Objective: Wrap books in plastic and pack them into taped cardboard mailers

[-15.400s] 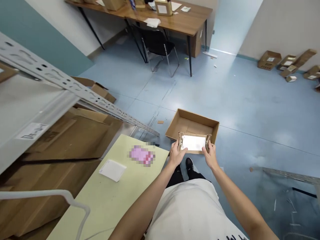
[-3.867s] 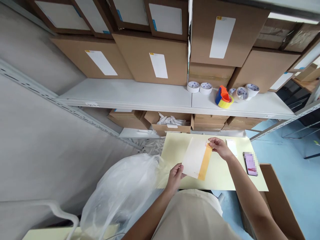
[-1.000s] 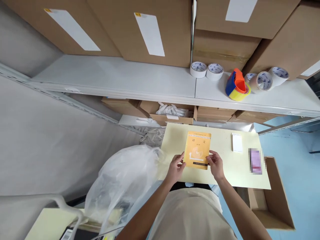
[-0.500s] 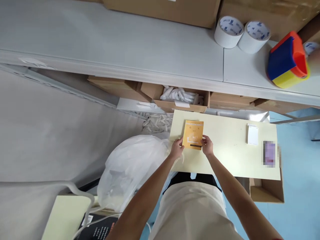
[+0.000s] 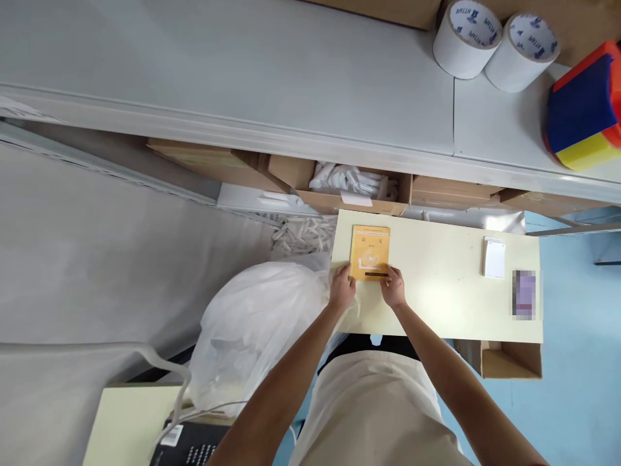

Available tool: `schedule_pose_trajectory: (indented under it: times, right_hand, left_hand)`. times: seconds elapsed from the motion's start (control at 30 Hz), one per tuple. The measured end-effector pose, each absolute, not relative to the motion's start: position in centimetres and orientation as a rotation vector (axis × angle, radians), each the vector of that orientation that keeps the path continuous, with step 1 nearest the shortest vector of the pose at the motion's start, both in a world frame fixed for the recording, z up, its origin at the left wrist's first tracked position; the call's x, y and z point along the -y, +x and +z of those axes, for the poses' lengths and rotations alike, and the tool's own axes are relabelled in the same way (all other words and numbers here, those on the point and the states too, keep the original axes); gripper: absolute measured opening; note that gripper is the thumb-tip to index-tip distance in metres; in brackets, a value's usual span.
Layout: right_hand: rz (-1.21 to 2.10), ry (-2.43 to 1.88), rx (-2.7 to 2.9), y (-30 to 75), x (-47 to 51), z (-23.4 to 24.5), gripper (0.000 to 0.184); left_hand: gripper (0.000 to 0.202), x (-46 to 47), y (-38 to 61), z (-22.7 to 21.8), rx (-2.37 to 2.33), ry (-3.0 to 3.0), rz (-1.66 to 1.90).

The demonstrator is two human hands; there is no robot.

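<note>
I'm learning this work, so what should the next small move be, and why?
Probably settle the yellow textbook flat on the pale table: the left hand and right hand hold its lower side edges, and its cover faces up at the table's left end. Whether it touches the surface is unclear.

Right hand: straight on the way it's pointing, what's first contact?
The yellow 语文 textbook: the right hand is at its lower right edge, touching it. Past that, possibly the open carton beyond the table, though depth is unclear.
</note>
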State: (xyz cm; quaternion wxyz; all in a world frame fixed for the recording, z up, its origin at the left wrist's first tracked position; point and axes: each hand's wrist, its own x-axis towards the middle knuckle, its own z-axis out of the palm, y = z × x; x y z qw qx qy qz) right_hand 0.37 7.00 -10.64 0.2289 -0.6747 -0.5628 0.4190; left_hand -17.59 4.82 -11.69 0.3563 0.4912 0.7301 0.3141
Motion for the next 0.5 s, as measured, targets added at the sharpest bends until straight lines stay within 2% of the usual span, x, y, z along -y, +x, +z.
schedule_pose_trajectory:
  times: [0.5]
  right_hand:
    - [1.086,-1.836,1.692,-2.4,-9.0,-10.4,0.052]
  left_hand:
    - [0.059,-6.3,-18.7,-12.2,-1.921,1.279,0.852]
